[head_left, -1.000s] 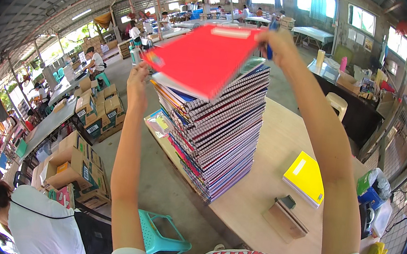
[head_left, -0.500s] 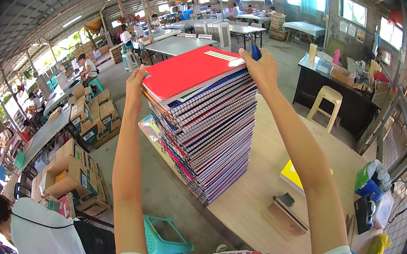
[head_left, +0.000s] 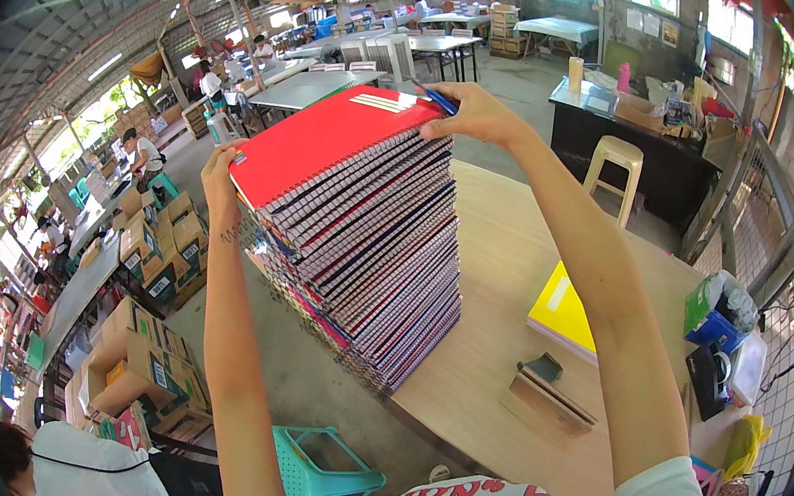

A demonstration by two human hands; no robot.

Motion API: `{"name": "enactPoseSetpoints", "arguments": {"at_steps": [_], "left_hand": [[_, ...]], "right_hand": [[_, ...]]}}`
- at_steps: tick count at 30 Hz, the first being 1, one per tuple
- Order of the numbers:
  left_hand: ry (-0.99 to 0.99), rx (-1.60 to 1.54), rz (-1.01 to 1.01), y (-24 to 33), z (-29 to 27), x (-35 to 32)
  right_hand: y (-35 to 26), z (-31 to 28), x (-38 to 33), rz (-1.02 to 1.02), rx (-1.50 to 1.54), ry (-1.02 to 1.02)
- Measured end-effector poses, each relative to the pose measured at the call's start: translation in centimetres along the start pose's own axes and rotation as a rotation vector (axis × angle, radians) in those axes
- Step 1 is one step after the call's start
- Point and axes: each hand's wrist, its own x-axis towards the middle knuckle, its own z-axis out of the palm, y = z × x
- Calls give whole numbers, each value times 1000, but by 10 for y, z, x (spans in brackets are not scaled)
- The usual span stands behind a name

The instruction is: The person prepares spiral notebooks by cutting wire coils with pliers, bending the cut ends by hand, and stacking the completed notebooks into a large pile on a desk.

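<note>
A tall stack of spiral-bound notebooks [head_left: 371, 265] stands on the near left part of the light wooden table, its wire spines facing me. On top lies a red-covered spiral notebook [head_left: 331, 142] with pale lines at its far right corner. My left hand [head_left: 220, 181] is closed on the red notebook's left edge, its fingertips partly hidden. At the right end, my right hand [head_left: 482, 119] grips the corner, thumb against the spiral side. A slim blue object [head_left: 441, 102] shows at its fingers; its kind is unclear.
On the table [head_left: 471, 374] are a yellow notebook [head_left: 567, 307], a wooden block-like holder [head_left: 551, 398] and a bag-lined box [head_left: 723, 310]. A teal stool [head_left: 327, 475] stands below the near edge. Cardboard boxes [head_left: 145, 356] and a seated person [head_left: 98, 469] are at left; a cream stool [head_left: 616, 170] stands beyond.
The red notebook, earlier slightly raised with covers showing beneath it, now lies flatter on the stack. Both hands still hold its ends. The whole view has shifted.
</note>
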Motion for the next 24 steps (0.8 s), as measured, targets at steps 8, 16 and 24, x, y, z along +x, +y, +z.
{"name": "enactPoseSetpoints", "arguments": {"at_steps": [8, 16, 24], "left_hand": [[10, 5, 14, 4, -2, -3], [616, 649, 652, 56, -18, -79], [-762, 130, 65, -33, 232, -349]], "right_hand": [[-10, 2, -3, 134, 57, 132], [-51, -1, -88, 72, -191, 628], [39, 43, -513, 1168, -646, 202]]}}
